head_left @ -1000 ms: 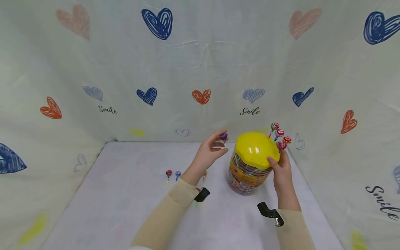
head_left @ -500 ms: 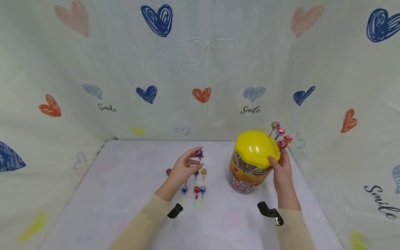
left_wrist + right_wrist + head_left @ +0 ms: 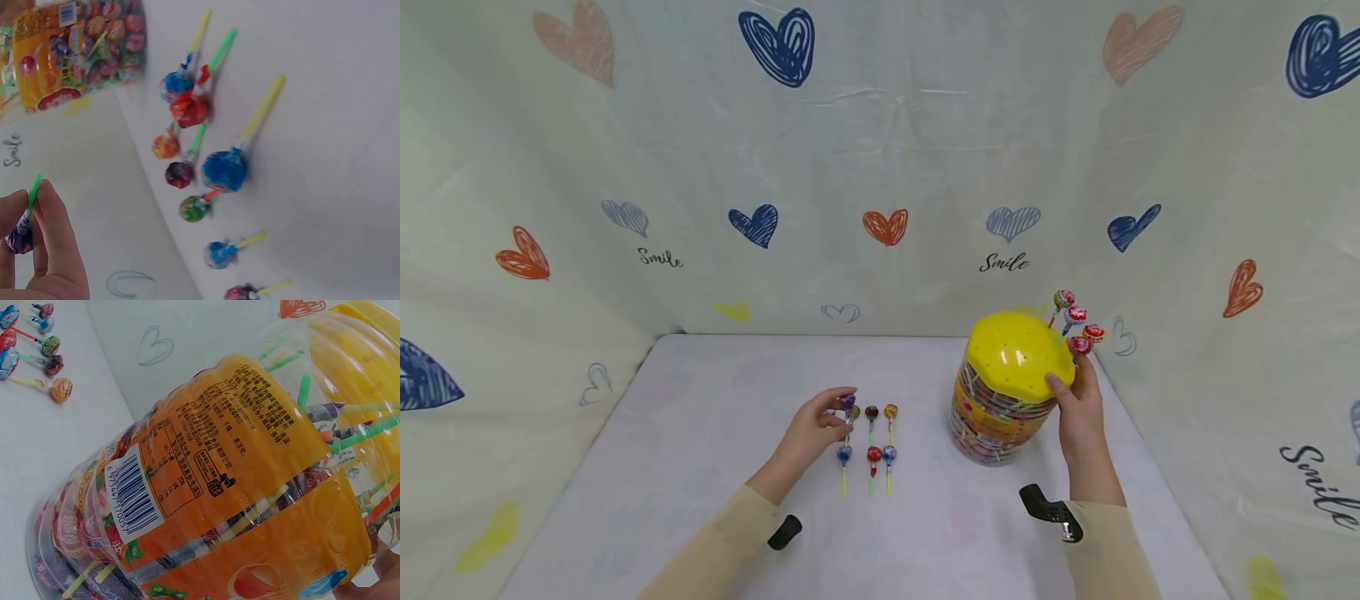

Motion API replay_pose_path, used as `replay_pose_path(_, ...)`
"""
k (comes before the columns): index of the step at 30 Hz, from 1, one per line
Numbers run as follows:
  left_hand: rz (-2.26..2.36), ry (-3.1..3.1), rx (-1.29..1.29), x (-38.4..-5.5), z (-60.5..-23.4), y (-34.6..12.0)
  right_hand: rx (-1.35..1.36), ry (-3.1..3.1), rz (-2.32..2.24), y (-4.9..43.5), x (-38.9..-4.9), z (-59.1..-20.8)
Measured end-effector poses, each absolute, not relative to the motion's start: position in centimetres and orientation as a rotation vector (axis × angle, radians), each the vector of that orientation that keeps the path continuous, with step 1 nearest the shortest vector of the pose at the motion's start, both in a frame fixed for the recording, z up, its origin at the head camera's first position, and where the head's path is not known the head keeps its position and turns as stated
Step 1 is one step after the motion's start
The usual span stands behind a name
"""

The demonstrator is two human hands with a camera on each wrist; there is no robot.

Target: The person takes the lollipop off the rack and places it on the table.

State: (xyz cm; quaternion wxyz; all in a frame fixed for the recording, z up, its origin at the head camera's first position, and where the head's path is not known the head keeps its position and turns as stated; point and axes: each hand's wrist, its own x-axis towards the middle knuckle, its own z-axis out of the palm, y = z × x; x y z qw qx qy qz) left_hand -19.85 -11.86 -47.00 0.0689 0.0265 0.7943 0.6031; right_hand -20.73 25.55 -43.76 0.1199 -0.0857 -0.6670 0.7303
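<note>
Pinched a purple-wrapped ball lollipop (image 3: 847,402) by its green stick (image 3: 35,191) in the left hand (image 3: 814,423), stick-end seemingly toward the near edge of the white table (image 3: 715,400); gripped a yellow-topped clear plastic jar (image 3: 1003,417) rightward with the right hand (image 3: 1081,415)

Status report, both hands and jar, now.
Left hand pinches purple lollipop. Right hand grips jar by yellow lid. In between: loose lollipops on table.
</note>
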Motion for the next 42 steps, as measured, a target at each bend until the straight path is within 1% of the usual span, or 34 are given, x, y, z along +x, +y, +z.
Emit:
replay_pose_path(12,1.632,2.466,-0.03,-18.6,-50.3,-14.2,-0.24,-1.971,2.113,25.7,-20.8,-44.0)
replay_pose_path(17,1.418,2.616,-0.086,-18.4,-51.8,-15.3,-0.249,-1.991,2.123,25.7,-20.6,-44.0)
replay_pose_path(21,1.325,2.685,-0.071,-18.3,-52.7,-15.9,-0.246,-2.0,2.125,25.9,-20.4,-44.0)
replay_pose_path(30,1.419,2.621,-0.063,-18.1,-53.2,-16.4,-0.229,-1.981,2.137,25.9,-20.6,-43.9)
replay_pose_path(42,1.306,2.606,-0.068,-18.5,-54.4,-16.3,-0.24,-1.958,2.143,25.7,-20.6,-43.9)
